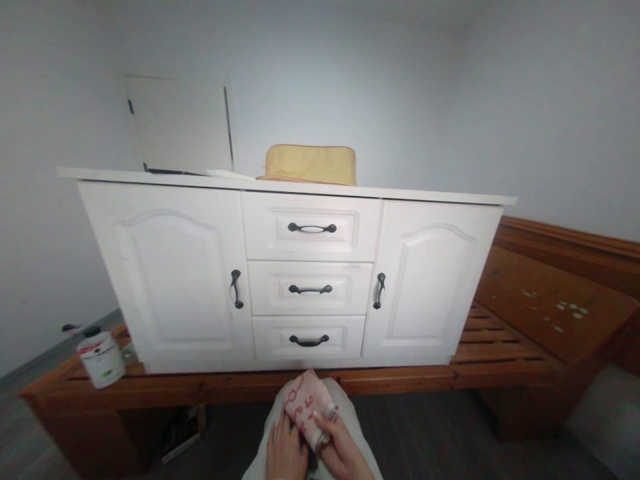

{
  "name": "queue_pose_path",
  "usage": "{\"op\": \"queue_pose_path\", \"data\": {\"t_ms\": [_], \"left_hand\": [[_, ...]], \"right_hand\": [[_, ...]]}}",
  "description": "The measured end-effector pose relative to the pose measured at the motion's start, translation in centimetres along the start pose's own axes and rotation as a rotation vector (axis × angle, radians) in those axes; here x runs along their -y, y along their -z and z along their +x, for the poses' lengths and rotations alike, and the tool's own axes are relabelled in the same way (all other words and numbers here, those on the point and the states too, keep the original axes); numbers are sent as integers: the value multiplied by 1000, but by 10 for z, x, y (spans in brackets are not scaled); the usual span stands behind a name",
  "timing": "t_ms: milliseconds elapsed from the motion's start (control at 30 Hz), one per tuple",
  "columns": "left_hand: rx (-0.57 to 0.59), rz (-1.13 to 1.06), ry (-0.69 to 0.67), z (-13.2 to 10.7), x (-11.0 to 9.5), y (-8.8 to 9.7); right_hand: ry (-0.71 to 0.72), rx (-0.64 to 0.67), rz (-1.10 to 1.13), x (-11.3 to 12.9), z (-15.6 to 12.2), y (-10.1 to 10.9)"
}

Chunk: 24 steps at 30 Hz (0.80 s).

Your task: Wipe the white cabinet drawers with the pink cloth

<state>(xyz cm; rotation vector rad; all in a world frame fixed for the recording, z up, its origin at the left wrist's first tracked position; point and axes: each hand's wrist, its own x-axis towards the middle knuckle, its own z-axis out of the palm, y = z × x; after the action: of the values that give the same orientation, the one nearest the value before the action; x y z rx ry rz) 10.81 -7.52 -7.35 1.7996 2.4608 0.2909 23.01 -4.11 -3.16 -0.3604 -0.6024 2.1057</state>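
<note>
Pale walls are framing a white cabinet that is sitting on a slatted wooden bed frame, with its two doors and three drawers all closed. A yellow box is resting on the cabinet's top surface, and a white board is leaning on the wall behind it. Low in the view, well short of the cabinet front, the left hand and right hand are holding a bunched pink cloth between them. The right grip is pinching its near end, and the left grip is closing along its side. The bundle is looking loose, so a fold could be slipping free and trailing. A white jar is standing near the frame's left end, where a wide sweep could be knocking it off.
</note>
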Motion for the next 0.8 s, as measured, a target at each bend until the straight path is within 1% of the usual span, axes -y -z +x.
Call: {"op": "queue_pose_path", "data": {"t_ms": [167,333,433,600,700,800], "left_hand": [[42,25,7,1,1,0],[21,-19,15,1,2,0],[51,2,25,1,2,2],[97,27,8,4,2,4],[120,46,19,4,2,4],[117,48,24,4,2,5]], "right_hand": [[-1,7,-6,2,-1,-4],[-4,-10,-9,-4,4,6],[5,-22,-12,-7,7,8],[31,-41,0,-4,6,5],[41,-72,16,-3,5,6],[33,-113,14,-3,4,9]]}}
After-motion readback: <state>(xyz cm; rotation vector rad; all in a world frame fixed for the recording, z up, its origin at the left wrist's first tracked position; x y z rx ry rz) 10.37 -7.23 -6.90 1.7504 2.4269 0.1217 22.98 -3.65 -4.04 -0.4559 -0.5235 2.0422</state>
